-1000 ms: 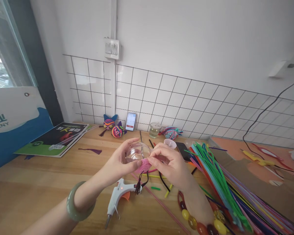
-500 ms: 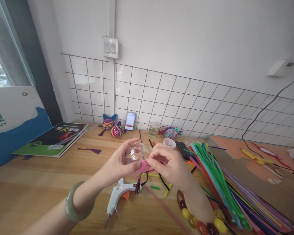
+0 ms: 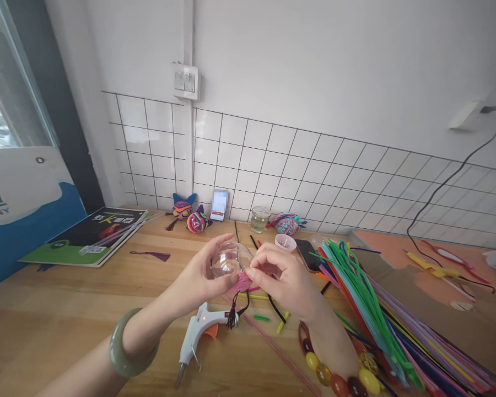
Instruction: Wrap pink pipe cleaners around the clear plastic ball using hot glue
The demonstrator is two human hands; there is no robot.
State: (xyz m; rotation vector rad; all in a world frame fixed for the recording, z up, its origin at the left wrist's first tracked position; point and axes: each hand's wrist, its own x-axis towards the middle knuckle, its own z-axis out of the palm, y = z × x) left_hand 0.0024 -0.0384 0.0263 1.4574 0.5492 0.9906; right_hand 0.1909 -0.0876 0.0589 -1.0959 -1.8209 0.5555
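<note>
A clear plastic ball [image 3: 228, 259] rests in the curled fingers and thumb of my left hand [image 3: 204, 273]. Pink pipe cleaner [image 3: 243, 282] is coiled over the ball's lower right side. Thumb and forefinger of my right hand [image 3: 283, 278] are pinched on that pink pipe cleaner, at the edge of the ball. Just below hangs a dark tassel [image 3: 232, 315], which overlaps the nose of a white glue gun [image 3: 198, 331] lying on the table. The glue gun's small light glows red.
A bundle of colourful pipe cleaners [image 3: 364, 309] lies to the right. Cut pieces, a small pink cup [image 3: 285, 242], a phone [image 3: 308, 255] and a glass jar [image 3: 259, 219] sit beyond my hands. Wrapped fish-like crafts [image 3: 197, 220] stand by the wall; books [image 3: 95, 234] lie left.
Both hands stay almost in place around the ball and the pink pipe cleaner. The view has shifted very slightly; nothing was picked up or let go.
</note>
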